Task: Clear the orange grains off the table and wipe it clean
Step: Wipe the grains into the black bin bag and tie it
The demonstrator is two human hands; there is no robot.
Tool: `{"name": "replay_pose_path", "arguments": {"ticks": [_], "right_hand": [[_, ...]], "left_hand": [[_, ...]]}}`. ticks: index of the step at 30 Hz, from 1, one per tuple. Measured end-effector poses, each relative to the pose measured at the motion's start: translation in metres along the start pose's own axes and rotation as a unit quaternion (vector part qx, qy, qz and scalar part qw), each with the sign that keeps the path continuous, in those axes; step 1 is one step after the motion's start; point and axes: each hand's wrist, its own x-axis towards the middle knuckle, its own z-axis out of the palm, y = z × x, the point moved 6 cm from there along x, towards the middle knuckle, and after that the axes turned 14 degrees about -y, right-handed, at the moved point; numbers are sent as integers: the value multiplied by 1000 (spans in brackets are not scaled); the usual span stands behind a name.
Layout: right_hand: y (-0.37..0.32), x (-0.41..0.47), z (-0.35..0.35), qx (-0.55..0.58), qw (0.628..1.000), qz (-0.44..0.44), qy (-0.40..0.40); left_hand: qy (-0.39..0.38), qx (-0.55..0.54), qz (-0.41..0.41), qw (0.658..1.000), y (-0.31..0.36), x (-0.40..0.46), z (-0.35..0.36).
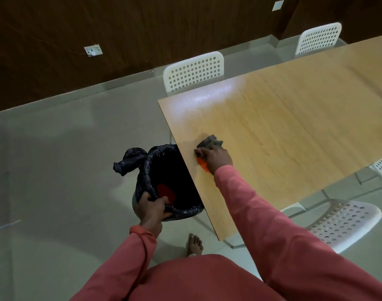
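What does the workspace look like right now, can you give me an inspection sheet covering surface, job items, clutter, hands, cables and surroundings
Surface: wooden table, bare apart from the patch under the right hand; glare at the far corner.
Job's things: orange grains piled near the table edge; grey cloth on the table; bin with black liner below that edge, something orange-red already inside.
Clutter: nothing seen.
Hands: left hand grips the bin's rim; right hand holds the cloth against the grains.
Cables: a thin wire seems to run along the wall to the wall socket.
Surroundings: white perforated chairs around the table, pale tiled floor, dark wood wall.
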Motion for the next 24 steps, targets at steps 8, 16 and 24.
{"name": "replay_pose_path", "arguments": {"ticks": [8,16,24], "right_hand": [[-93,-23,4,-2,993,-113,-43],[-43,-52,-8,121,990,-48,58],[-16,-69,40,113,988,97,29]], "left_hand": [[-5,-2,6,1000,1,-1,0],[-7,-4,8,1000,1,-2,0],[6,43,6,999,-10,9,-6]]}}
